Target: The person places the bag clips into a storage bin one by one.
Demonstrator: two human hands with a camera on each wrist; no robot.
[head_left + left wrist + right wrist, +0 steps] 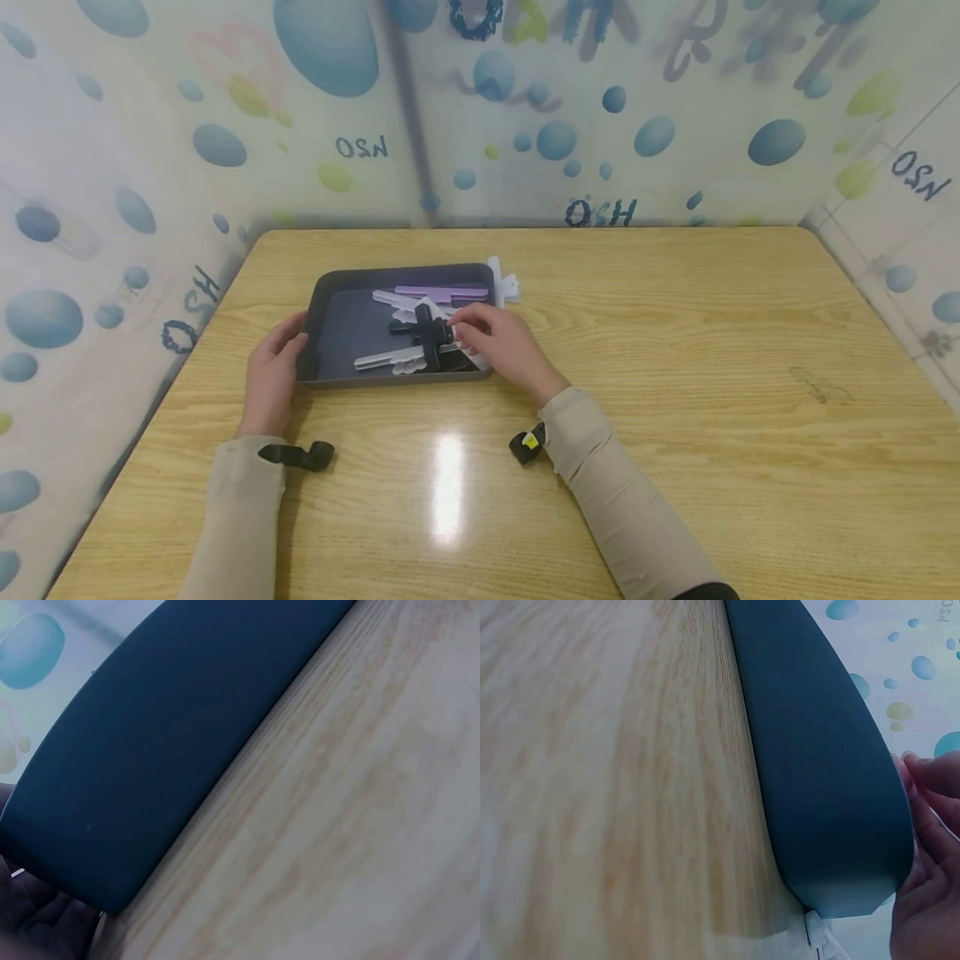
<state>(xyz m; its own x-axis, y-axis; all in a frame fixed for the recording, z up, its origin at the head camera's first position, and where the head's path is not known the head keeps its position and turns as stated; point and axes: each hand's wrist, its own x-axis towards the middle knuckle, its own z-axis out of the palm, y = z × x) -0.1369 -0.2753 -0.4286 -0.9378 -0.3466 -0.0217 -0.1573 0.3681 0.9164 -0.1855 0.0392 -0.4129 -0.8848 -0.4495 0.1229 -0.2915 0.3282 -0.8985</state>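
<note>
In the head view, a dark grey tray [337, 333] lies on the table, its left end gripped by my left hand [272, 367] with the thumb at the rim. My right hand [498, 342] reaches over the right end, fingertips together at a black cross-shaped clip [429, 337], which they seem to pinch. Around the clip lie a purple clip [442, 292], a white clip [393, 298] and another white clip [382, 359]. The right wrist view shows the tray wall [817, 750] hiding what the right fingertips [922, 769] touch.
A white toothed piece [506, 285] sticks out past the tray's far right corner. The wooden table [712, 375] extends to the right and front. Behind it stands a wall [420, 117] with blue and green spots.
</note>
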